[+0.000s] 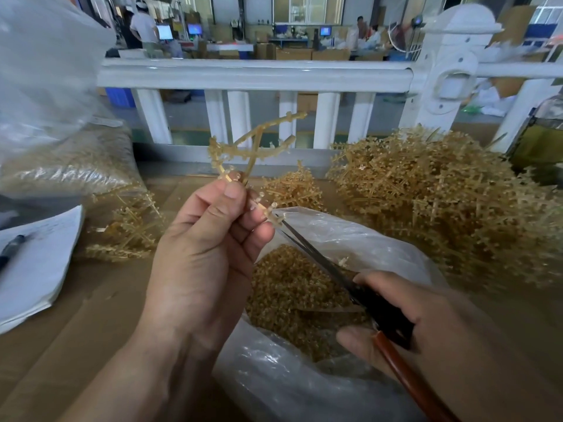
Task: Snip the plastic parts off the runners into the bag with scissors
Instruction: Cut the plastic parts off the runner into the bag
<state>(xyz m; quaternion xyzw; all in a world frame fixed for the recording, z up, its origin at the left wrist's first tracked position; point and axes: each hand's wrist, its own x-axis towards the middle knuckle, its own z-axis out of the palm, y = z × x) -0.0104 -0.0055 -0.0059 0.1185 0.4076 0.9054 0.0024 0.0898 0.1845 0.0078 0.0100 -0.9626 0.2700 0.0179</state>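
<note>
Tan branched plastic runner (253, 147), judged light and springy: left hand (207, 248) pinches it beside the cut; fingers (356, 338) of the right hand (432, 324) grip black-handled scissors (320, 257).

I have my left hand (207, 248) raised at centre, thumb and fingertips pinching the runner (243, 150); my right hand (426, 324) sits lower right, fingers curled round the scissors (374, 306), both forearms reaching in from below

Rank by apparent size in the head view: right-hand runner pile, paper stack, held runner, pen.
1. runner pile
2. paper stack, cropped by the frame edge
3. held runner
4. pen, also cropped
</note>
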